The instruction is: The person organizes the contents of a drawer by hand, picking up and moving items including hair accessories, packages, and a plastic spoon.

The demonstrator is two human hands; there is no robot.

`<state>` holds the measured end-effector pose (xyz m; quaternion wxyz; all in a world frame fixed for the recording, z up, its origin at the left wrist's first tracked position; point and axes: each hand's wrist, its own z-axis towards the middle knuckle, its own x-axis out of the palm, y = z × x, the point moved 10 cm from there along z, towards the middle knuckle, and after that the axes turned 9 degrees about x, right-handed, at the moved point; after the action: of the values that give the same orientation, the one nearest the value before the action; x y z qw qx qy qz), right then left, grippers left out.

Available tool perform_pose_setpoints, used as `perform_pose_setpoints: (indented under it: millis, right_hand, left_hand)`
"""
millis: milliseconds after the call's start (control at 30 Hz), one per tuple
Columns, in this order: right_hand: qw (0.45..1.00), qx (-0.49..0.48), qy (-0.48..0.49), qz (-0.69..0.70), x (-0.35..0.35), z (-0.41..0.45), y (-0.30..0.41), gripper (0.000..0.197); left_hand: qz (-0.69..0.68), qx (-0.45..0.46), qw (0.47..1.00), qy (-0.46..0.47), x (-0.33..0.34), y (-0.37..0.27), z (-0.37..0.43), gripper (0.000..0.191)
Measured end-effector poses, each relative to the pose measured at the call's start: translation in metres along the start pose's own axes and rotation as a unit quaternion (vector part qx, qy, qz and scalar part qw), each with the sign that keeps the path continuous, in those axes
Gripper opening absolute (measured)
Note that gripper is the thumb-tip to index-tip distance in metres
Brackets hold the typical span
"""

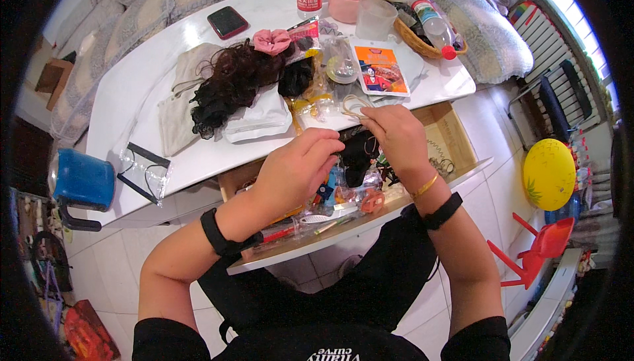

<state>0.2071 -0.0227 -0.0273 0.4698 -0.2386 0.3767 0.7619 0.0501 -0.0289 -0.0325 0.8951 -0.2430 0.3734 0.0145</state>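
My right hand (398,138) pinches a looped beige cord (350,105) between thumb and fingers, just above the table's front edge. To its left is my left hand (301,165), over the pulled-out drawer (458,130), fingers drawn together; whether anything thin is between them cannot be made out. Beneath both hands the drawer holds jumbled small things: a black cloth item (355,158), an orange plastic piece (372,201), clear plastic bags and a coiled wire (446,165). Part of the contents is hidden by my hands.
On the white table (198,170) lie a curly dark hairpiece (242,76), a pink scrunchie (272,42), a white pouch (260,117), an orange-printed packet (380,68) and a phone (228,22). A blue kettle (86,177) stands at left, a wicker basket (413,44) at back right.
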Motion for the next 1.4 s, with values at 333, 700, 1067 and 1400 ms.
perform_pose_setpoints:
  millis: [333, 700, 1067, 1400]
  right_hand:
    - [0.992, 0.001, 0.080, -0.094, 0.026, 0.004, -0.006, 0.024]
    - [0.982, -0.087, 0.054, -0.160, 0.025, 0.001, 0.017, 0.029]
    - [0.981, -0.077, 0.045, -0.171, 0.031, 0.003, 0.015, 0.018]
    - [0.993, -0.107, 0.034, -0.039, 0.021, -0.021, 0.051, 0.009]
  left_hand:
    - [0.034, -0.013, 0.994, 0.099, 0.015, 0.015, -0.036, 0.022]
    - [0.123, -0.062, 0.952, 0.272, 0.032, 0.061, -0.079, 0.017]
    - [0.111, 0.070, 0.905, 0.404, 0.088, 0.075, -0.120, 0.015]
    - [0.066, 0.097, 0.901, 0.418, 0.110, 0.069, -0.123, 0.017]
